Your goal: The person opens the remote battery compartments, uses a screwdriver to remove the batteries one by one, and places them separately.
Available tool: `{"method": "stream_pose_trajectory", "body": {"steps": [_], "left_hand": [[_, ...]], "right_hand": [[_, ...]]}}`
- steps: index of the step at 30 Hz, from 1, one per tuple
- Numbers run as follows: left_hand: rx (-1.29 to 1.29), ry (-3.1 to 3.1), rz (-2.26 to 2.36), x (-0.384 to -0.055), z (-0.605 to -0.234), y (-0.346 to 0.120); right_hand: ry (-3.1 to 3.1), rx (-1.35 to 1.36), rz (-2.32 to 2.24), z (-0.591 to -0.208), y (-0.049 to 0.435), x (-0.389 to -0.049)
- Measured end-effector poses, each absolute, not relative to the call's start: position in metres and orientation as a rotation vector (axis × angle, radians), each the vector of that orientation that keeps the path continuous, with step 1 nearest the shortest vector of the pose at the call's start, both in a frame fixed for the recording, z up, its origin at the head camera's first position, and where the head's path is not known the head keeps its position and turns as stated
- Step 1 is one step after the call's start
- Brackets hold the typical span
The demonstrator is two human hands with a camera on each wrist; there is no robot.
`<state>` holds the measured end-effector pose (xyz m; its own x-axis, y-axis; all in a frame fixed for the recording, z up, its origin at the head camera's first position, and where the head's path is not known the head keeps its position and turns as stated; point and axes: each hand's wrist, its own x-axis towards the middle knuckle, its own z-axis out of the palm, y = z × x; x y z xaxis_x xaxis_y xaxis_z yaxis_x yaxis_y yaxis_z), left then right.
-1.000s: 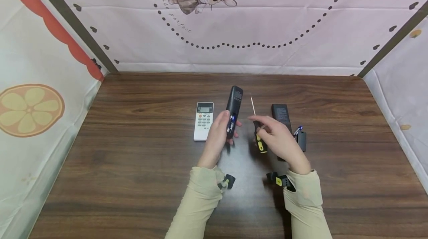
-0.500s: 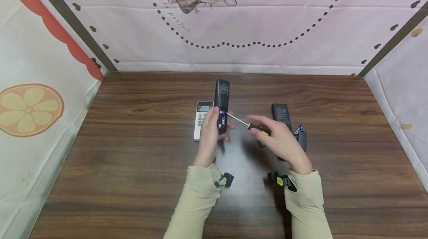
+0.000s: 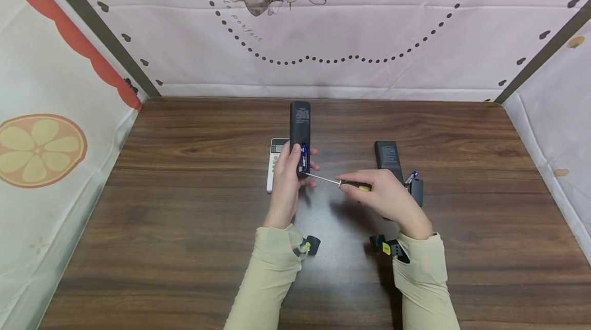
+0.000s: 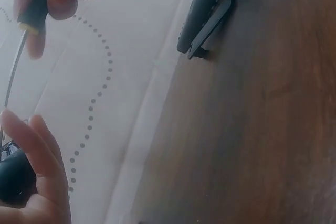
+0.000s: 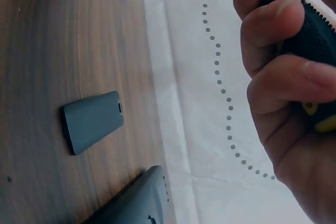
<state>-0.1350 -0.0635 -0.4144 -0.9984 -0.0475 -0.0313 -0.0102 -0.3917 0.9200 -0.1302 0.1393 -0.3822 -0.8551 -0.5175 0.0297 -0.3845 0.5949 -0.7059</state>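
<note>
Levering at a battery bay: we hold the black remote (image 3: 300, 119) above the table (image 3: 194, 217), its back toward us, and set a screwdriver (image 3: 354, 185) to the bay's lower end.
Our left hand (image 3: 284, 183) grips the remote firmly, thumb beside the blue battery (image 3: 303, 151); our right hand (image 3: 391, 197) has its fingers curled snugly round the screwdriver's handle. Whether the tip touches the battery we cannot tell. To work well, we should brace the remote, seat the tip under the battery's end, and lift with a small tilt, sparing the contacts and keeping the thumb out of the tip's path. Compared with half a second ago, the tip has passed from the battery's upper end to the lower, and the remote stands straighter, farther from us.
</note>
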Motion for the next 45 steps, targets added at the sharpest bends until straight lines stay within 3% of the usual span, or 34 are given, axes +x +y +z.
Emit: {"method": "stream_pose_trajectory", "body": {"steps": [11,23,45], "left_hand": [[0.104,-1.792,-2.518,-0.137,-0.417,-0.062],[-0.037,-2.065,-2.368,-0.138,-0.42,-0.068],[0.168,-1.649,-2.499,-0.14,-0.418,-0.072]], "right_hand": [[2.708,-0.769,-1.026,-0.377,0.137,-0.13],[2.732,-0.724,-1.012,-0.372,0.132,-0.127],[2.876,-0.829,-1.073,-0.378,0.113,-0.122]]}}
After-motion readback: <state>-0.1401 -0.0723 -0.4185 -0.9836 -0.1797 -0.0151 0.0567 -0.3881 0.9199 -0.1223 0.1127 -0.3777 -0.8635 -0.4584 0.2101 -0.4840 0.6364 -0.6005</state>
